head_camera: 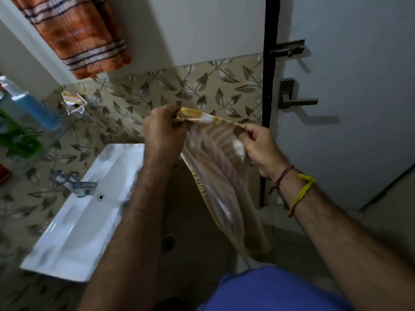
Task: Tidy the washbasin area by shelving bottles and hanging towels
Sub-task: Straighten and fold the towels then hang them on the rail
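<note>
Both hands are pinching the top edge of a yellow-and-white striped towel (pixel 215 171), the left hand (pixel 162 131) at one corner and the right hand (pixel 258 147) at the other. The towel is hanging between them, right of the white washbasin (pixel 85 212). An orange striped towel (pixel 76 34) is hanging on the wall above.

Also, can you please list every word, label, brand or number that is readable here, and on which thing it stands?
None can be read.
Blue bottle on the shelf: no legible label.
Orange and white packet by the wall: print too blurred.
Yellow striped towel, orange towel: patterns only, no text.
</note>
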